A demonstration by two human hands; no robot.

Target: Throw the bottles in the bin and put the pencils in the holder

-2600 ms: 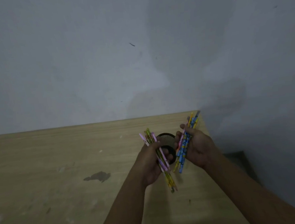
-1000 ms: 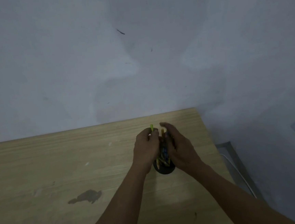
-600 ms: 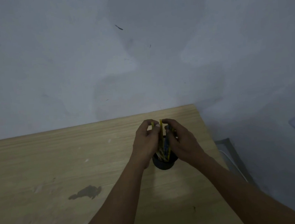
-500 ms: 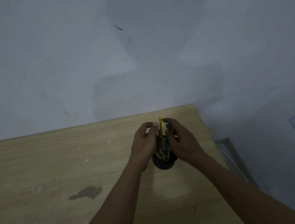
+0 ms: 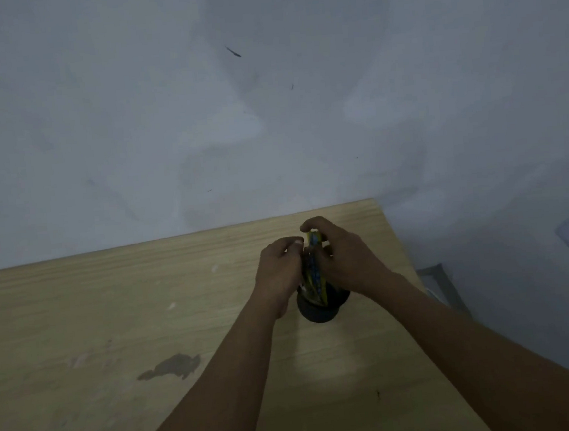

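- Plainly, the pencil half of the task looks close to done: a bunch of pencils (image 5: 313,274) stands with its lower ends inside the dark round holder (image 5: 320,310), which sits on the wooden table (image 5: 113,316) toward its far right corner.
- No loose pencils show on the tabletop; the bare wood carries only a dark stain (image 5: 172,366) to the near left of the holder and a few pale marks.
- No bottles and no bin are in view, so I cannot tell whether that half is finished or not started. Judging from the cleared table, it may be behind the person or out of frame.
- What seems left for the pencils is letting go and seeing that the bunch settles upright without tipping the holder.
- The left hand (image 5: 279,272) reaches in from the near side with its forearm angled up and to the right; its fingers are curled closed against the left side of the bunch, thumb tip near the top.
- The right hand (image 5: 347,261) comes from the near right and wraps the bunch from the other side, its index finger arched over the pencil tops and the remaining fingers folded around the shafts.
- Both hands press inward, touching the pencils just above the holder's rim, and they hide most of the bunch.
- The light is dim, so finer colours on the pencils beyond yellow and blue are hard to tell.
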